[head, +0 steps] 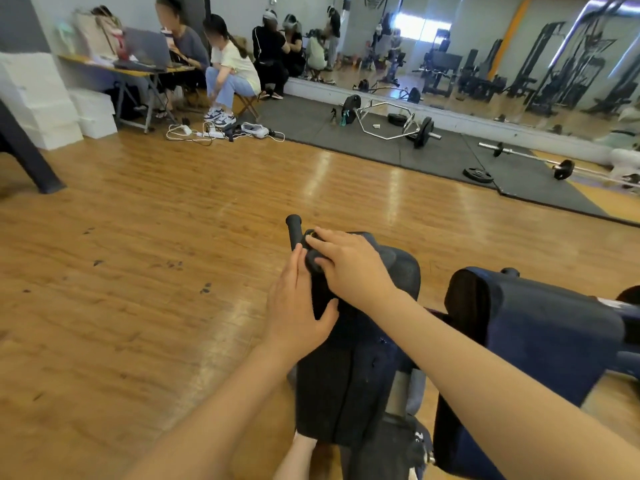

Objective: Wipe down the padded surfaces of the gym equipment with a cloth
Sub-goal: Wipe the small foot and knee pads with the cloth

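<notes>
A black cloth (pixel 329 393) hangs down over the front of a dark navy padded part (pixel 401 268) of a gym machine, low in the middle of the view. My left hand (pixel 298 306) clasps the cloth's left edge, thumb pressed on its face. My right hand (pixel 349 265) lies over the top, with fingers and thumb pinching the cloth's bunched upper end beside a yellow-ringed fitting (pixel 311 233). A black handle grip (pixel 294 226) sticks up just beyond my hands. A second navy pad (pixel 533 341) stands to the right, under my right forearm.
Wooden floor (pixel 156 271) spreads left and ahead. A grey mat (pixel 433 154) beyond it carries a hex bar (pixel 388 123), a barbell (pixel 526 157) and a loose plate (pixel 478 174). Several people sit at a folding table (pixel 138 72) at the far left, with cables (pixel 207 133) on the floor. A mirror wall (pixel 485 57) is behind.
</notes>
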A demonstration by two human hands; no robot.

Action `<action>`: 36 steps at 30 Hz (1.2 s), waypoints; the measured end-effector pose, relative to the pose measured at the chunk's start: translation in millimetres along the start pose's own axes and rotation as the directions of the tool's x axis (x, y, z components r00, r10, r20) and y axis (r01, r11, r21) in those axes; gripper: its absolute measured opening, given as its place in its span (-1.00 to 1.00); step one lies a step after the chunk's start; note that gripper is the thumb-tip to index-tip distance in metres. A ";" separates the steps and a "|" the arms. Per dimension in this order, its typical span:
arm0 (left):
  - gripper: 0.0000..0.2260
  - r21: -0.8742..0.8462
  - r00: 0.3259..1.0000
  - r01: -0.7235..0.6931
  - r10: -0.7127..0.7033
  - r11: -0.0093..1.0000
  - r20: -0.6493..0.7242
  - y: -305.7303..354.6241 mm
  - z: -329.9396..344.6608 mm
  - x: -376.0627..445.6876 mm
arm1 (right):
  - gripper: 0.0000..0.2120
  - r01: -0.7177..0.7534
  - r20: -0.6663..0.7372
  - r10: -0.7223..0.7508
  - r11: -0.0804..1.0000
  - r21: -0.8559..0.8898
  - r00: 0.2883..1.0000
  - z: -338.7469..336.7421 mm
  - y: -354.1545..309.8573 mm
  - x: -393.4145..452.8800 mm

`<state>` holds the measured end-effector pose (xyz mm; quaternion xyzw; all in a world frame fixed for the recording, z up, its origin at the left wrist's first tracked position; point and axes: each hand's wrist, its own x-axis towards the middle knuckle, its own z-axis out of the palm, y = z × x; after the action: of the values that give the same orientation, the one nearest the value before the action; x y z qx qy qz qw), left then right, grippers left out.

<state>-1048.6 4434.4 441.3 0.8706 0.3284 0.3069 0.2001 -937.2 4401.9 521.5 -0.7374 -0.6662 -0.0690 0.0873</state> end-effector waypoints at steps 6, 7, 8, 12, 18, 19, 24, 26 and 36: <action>-0.07 0.354 0.961 -0.213 0.130 0.911 0.244 -11.6 -38.5 5.7 | -0.38 0.087 -0.051 -0.104 0.959 -0.268 0.993 31.3 14.0 -66.7; -0.05 0.414 0.952 -0.244 0.134 0.877 0.277 -12.5 -42.8 7.8 | -0.35 0.098 -0.044 -0.117 0.949 -0.301 0.992 33.7 17.8 -71.7; -0.03 0.453 0.942 -0.270 0.135 0.850 0.308 -12.7 -45.9 9.9 | -0.34 0.115 -0.051 -0.138 0.941 -0.318 0.989 33.9 20.8 -74.1; 0.05 0.487 0.906 -0.331 0.129 0.808 0.402 -8.2 -48.7 20.7 | -0.30 0.082 -0.127 -0.134 0.933 -0.352 0.983 28.2 19.6 -66.6; 0.17 0.606 0.880 -0.392 0.089 0.692 0.467 -1.9 -50.9 24.8 | -0.28 -0.151 -0.321 0.072 0.961 -0.230 0.944 51.7 -1.8 -65.9; 0.16 0.616 0.887 -0.377 0.078 0.692 0.455 -0.6 -50.6 23.6 | -0.26 -0.134 -0.310 0.055 0.961 -0.240 0.949 54.3 -1.2 -69.3; 0.14 0.610 0.902 -0.336 0.059 0.718 0.427 3.1 -49.8 18.4 | -0.12 0.016 -0.164 -0.077 0.939 -0.344 0.983 71.7 30.8 -114.2; 0.15 0.606 0.904 -0.331 0.059 0.723 0.423 2.3 -49.7 17.4 | -0.06 0.038 -0.116 -0.085 0.931 -0.362 0.990 77.2 40.6 -137.4; 0.16 0.635 0.904 -0.324 0.031 0.702 0.427 5.4 -45.8 17.3 | -0.32 -0.131 -0.419 0.042 0.974 -0.185 0.907 39.6 29.0 -72.2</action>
<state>-1066.3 4449.3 484.7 0.9519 0.2858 0.0030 -0.1108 -916.4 4337.7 466.1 -0.7402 -0.5882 -0.2885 0.1510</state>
